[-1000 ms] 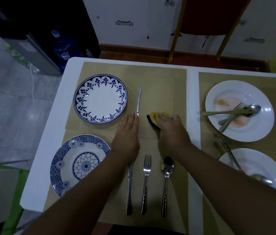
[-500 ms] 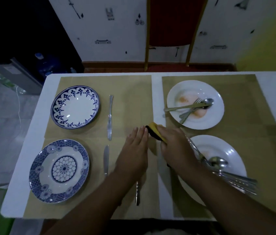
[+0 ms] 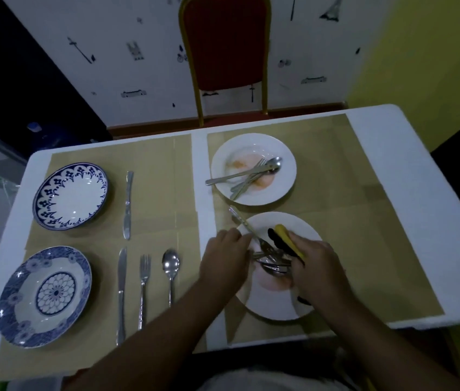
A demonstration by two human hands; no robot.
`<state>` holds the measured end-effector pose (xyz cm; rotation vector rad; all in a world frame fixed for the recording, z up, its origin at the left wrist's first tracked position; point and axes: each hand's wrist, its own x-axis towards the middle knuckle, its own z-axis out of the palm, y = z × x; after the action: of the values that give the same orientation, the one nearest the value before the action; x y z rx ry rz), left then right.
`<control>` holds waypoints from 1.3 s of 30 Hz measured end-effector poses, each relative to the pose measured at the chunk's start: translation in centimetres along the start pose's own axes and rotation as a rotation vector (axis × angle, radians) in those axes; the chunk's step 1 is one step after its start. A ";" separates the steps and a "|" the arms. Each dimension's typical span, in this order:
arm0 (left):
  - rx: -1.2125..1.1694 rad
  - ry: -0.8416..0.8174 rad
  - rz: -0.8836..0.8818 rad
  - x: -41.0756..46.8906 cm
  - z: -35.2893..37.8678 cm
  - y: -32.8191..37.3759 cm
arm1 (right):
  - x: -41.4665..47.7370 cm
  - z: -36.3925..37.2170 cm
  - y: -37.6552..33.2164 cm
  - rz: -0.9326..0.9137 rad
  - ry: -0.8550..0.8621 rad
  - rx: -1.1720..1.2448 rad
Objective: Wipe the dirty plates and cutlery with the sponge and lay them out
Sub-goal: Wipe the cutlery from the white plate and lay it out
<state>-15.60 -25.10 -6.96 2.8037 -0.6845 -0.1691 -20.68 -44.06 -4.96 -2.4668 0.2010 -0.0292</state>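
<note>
Two stained white plates lie on the right placemat. The far plate carries a fork and spoons. Over the near plate my left hand pinches a table knife that sticks out of a pile of cutlery. My right hand grips the yellow-and-black sponge just above that pile. On the left placemat lie two blue-patterned plates, a knife beside the far one, and a knife, fork and spoon beside the near one.
A red chair with a gold frame stands behind the white table. Tan placemats cover most of the top. The table's near edge runs just under my forearms.
Both hands moved right from the middle of the table onto the near dirty plate. My left hand took hold of the knife; the sponge stayed in my right hand. My view shifted right.
</note>
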 end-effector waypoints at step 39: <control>-1.329 -0.334 -0.821 -2.4 -3.0 1.7 | 0.5 -0.3 0.5 -0.065 0.184 0.023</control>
<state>-17.97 -24.83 -3.49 1.5608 0.4778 -0.8583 -20.31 -44.70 -5.05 -2.4472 0.1981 -0.2849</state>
